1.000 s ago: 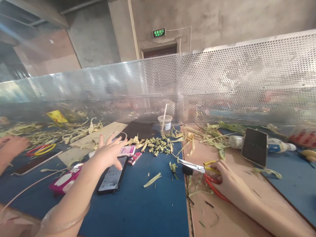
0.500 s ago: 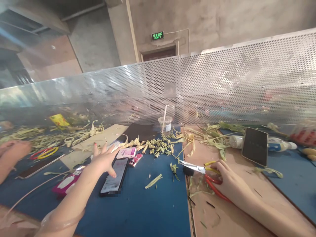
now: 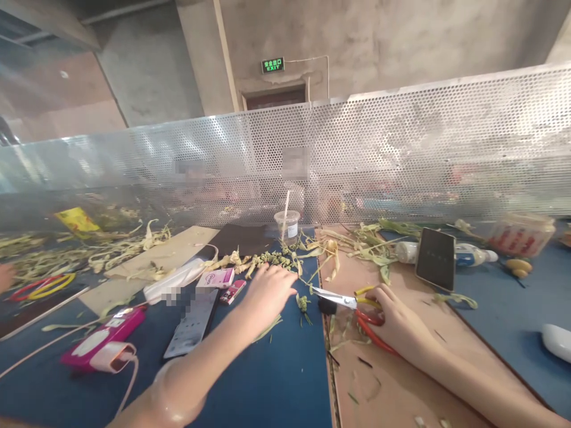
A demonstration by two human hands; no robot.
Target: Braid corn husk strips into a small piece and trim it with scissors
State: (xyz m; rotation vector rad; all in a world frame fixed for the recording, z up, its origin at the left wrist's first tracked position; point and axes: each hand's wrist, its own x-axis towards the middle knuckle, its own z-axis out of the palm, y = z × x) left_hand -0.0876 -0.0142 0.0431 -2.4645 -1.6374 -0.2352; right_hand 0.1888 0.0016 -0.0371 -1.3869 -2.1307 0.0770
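Observation:
My left hand (image 3: 270, 297) is over the blue table, just in front of a pile of small green knotted pieces (image 3: 273, 259). Its fingers are close together and their tips are partly hidden, so what they touch is unclear. My right hand (image 3: 392, 318) grips scissors (image 3: 372, 318) with red and yellow handles above the tan board (image 3: 379, 386). The blades point left, slightly parted, toward a single green knotted piece (image 3: 303, 304). A thin stem lies near the blade tips.
A phone (image 3: 193, 324), a pink box (image 3: 216, 278), a magenta case (image 3: 107, 340) and cables lie left. Behind stands a plastic cup (image 3: 286, 226) with a straw. Another phone (image 3: 436, 259) leans on a bottle (image 3: 473, 255) at right. Another person's hand (image 3: 5, 276) shows at the left edge.
My left hand has moved right, from above the phone to the green pile, and its spread fingers have come together. The view has shifted rightward. My right hand still holds the scissors.

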